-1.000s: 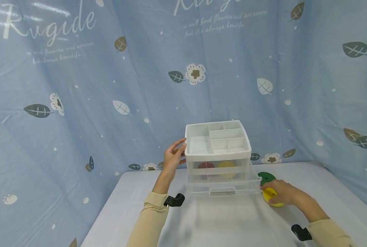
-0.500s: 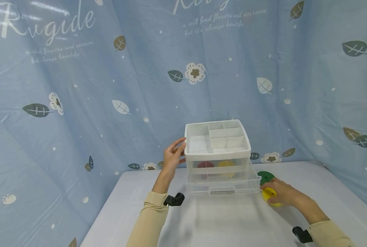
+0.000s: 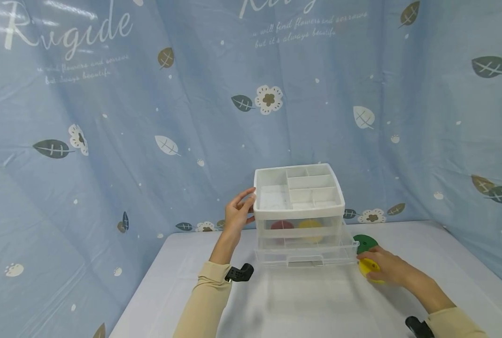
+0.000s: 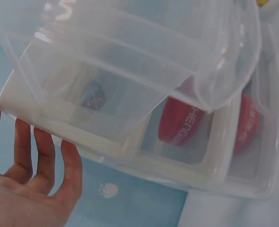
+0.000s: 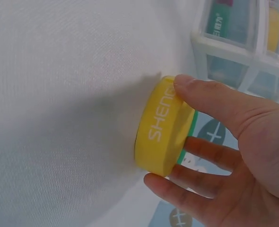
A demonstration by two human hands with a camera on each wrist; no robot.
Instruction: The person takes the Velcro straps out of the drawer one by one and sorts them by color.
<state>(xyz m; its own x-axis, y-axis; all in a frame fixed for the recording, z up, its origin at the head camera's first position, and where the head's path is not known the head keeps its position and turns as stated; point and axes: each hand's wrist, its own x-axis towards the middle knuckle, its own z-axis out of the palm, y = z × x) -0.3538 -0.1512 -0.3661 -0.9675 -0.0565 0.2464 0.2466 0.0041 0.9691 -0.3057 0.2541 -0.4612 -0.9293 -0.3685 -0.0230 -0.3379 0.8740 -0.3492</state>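
Observation:
A white organiser with clear drawers (image 3: 299, 211) stands on the table. Its bottom drawer (image 3: 305, 257) juts out toward me. My left hand (image 3: 236, 213) touches the organiser's left side near the top, fingers spread; in the left wrist view its fingertips meet the white edge (image 4: 49, 127). My right hand (image 3: 383, 266) holds a yellow round disc (image 5: 161, 127) with white lettering, thumb on one side and fingers on the other. The disc is tilted on the table at the drawer's right corner. Just behind it lies a green disc (image 3: 366, 243), partly hidden.
Through the clear front show a red disc (image 3: 282, 226) and another yellow disc (image 3: 311, 226). The organiser's top tray (image 3: 272, 197) has several compartments. A blue patterned curtain (image 3: 191, 94) hangs behind the white table (image 3: 310, 305).
The yellow disc has tilted slightly and shows less of its face, with my right hand and wrist shifting a little. My left hand stays on the organiser.

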